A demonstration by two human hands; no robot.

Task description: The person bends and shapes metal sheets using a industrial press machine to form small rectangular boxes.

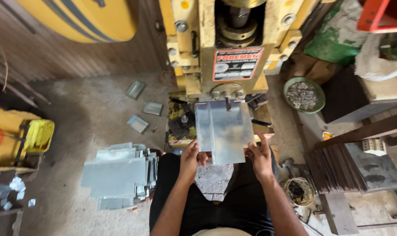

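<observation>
Head view, looking down over the lap at a yellow press (226, 52). Everything placed from the press.

- Both hands hold one bent metal sheet (220, 131) right in front of the press, its far edge up under the tool head. Left hand (190, 161) is closed on the sheet's near left corner, fingers curled under. Right hand (259, 158) is closed on the near right edge, one finger lifted along it.
- Sheet is flat and shiny with a step or fold running down its length. Cannot tell whether it sits fully on the die or is held just above it.
- Left of the press, on the floor: a stack of flat sheets (119, 175) beside the person's knee, many pieces deep.
- Farther left and closer to the press base: three small bent pieces (141, 108) lying apart on the floor.
- Right of the press: a green bowl (304, 94) of small metal parts; nearer the person, a round tin (299, 191).

Progress, as a judgement: the large stack suggests most of the sheets are unworked, with only this one at the press.
</observation>
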